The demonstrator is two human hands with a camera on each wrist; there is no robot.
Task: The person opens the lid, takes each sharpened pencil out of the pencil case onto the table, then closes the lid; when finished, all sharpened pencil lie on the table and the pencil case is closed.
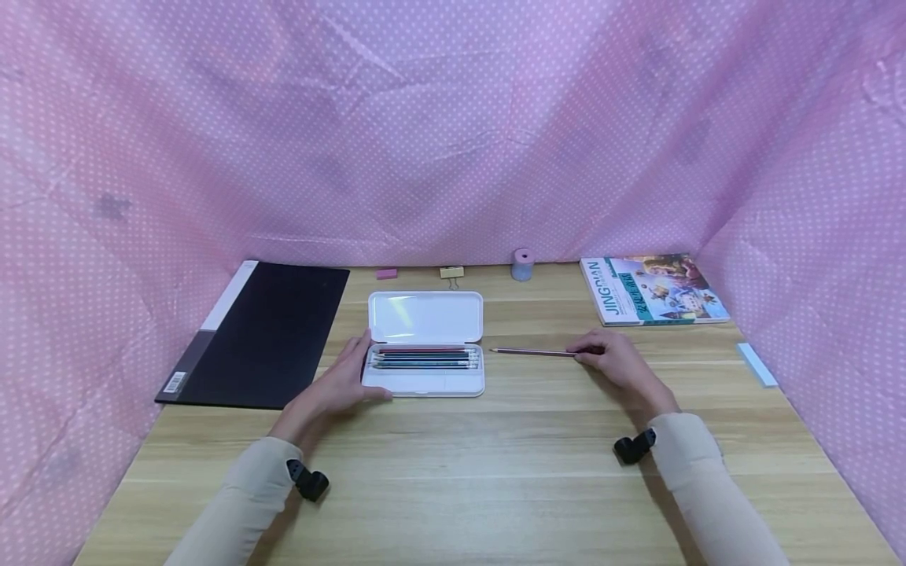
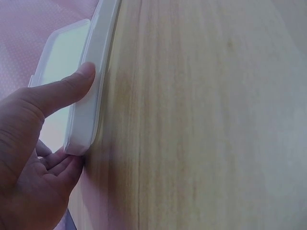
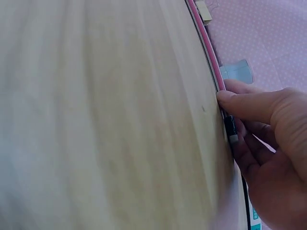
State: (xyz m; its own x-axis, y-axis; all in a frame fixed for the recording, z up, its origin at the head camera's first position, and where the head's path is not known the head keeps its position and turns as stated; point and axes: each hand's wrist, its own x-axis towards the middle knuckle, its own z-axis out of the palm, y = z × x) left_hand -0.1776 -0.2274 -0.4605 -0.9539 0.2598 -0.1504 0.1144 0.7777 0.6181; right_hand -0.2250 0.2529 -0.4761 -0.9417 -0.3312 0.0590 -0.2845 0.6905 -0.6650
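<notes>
Pinching pencil, gripping case — arms outstretched

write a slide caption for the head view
Left grip holding an open white pencil case; right grip pinching a pencil beside it.

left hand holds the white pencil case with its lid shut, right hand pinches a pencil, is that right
Not quite: the lid is open, not shut, as the head view shows. The left hand does hold the white pencil case, and the right hand does pinch a pencil.
</notes>
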